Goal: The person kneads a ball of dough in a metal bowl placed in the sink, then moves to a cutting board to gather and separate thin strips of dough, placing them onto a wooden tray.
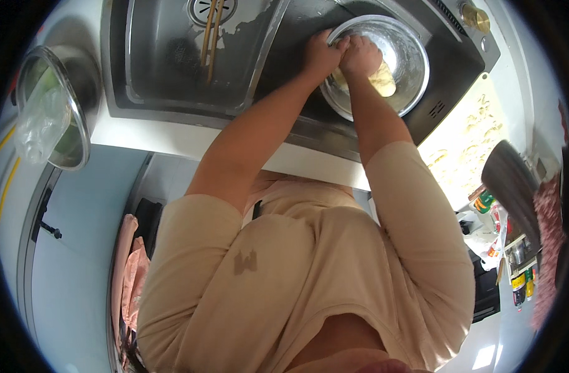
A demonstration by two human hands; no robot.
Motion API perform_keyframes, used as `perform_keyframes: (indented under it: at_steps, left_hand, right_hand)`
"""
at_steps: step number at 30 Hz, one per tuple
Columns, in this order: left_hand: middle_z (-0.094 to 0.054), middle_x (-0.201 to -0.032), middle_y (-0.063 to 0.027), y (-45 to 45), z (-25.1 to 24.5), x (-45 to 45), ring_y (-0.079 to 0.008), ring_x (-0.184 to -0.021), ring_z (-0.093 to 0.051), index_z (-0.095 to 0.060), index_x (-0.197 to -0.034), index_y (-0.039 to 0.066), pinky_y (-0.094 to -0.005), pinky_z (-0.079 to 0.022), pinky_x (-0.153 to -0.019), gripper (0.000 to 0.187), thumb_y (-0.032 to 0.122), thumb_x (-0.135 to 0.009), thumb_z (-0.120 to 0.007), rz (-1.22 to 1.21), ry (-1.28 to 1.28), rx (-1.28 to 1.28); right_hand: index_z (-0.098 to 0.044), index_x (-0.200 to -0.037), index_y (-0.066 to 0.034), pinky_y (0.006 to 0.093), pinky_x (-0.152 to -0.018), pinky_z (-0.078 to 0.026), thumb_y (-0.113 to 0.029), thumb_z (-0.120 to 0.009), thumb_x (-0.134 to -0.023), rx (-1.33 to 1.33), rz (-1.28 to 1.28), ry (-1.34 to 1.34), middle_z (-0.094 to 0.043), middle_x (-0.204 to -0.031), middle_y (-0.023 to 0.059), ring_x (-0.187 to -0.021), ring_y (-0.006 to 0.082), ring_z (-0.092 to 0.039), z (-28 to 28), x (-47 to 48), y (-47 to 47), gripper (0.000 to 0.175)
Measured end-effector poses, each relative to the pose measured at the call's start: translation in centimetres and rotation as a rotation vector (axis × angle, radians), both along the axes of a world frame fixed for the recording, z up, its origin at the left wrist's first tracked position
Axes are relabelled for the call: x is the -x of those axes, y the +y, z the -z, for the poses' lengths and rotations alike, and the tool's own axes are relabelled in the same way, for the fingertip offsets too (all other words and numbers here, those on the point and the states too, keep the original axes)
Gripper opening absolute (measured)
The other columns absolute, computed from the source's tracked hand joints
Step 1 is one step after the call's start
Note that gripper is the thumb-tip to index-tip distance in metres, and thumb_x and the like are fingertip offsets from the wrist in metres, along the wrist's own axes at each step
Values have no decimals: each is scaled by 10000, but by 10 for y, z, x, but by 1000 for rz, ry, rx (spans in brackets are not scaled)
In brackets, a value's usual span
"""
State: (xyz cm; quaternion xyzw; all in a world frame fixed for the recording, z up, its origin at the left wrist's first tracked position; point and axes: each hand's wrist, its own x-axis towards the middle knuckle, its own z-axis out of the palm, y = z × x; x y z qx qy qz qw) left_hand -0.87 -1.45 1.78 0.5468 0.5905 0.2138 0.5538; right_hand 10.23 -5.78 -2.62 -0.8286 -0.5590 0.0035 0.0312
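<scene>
A shiny metal bowl (417, 88) stands on the dark right-hand side of the sink, with a pale yellow lump of dough (383, 83) inside. My left hand (322, 55) grips the bowl's left rim, its thumb reaching over the inner side. Inside the bowl, my right hand (362, 55) is curled on top of the dough and presses against it. The two hands are close together, and part of the dough is hidden under them. Whitish smears coat the bowl's inner wall.
Two wooden chopsticks (211, 44) lie in the left sink basin (153, 60), by the drain. A pale board (445, 135) with scattered dough-like pieces lies at right. At left, a metal bowl (85, 135) holds a plastic bag (44, 114) and something green.
</scene>
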Motion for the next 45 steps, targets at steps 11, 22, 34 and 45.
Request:
perform_keyframes:
  at_steps: [11, 22, 34, 45]
  left_hand:
    - [-661, -854, -179, 3, 10, 1, -314, -822, -634, -654, -1000, 52, -383, -487, -735, 352, 34, -658, -571, 45, -55, -32]
    - [-608, -1057, -230, 0, 33, -4, -384, -1025, -558, -624, -1100, 44, -399, -448, -899, 454, 56, -659, -520, 39, -99, 99]
    - [-618, -983, -247, 2, 22, -2, -393, -936, -592, -643, -1021, 46, -406, -474, -821, 397, 27, -650, -504, 41, -145, 123]
    - [-637, -941, -228, 2, 13, 0, -362, -944, -599, -649, -1002, 46, -406, -473, -828, 381, 32, -644, -519, 46, -137, 109]
  right_hand:
    - [-600, -1161, -108, 377, -934, -406, -690, -594, -688, 918, -59, 667, -608, -1125, 178, -1105, 293, -555, -100, -29, 11, 751]
    - [-426, -1335, -198, 455, -932, -426, -231, -683, -691, 1070, -567, 215, -544, -1223, 180, -1116, 334, -543, -128, 10, -23, 693]
    - [-414, -1314, -65, 492, -964, -311, -155, -710, -720, 264, 806, 1622, -611, -1129, 58, -1164, 213, -483, -83, -87, -61, 670]
    - [-571, -1148, -12, 358, -946, -408, -656, -435, -851, 644, 625, 1298, -615, -1106, 163, -1072, 243, -564, -69, -86, -28, 723]
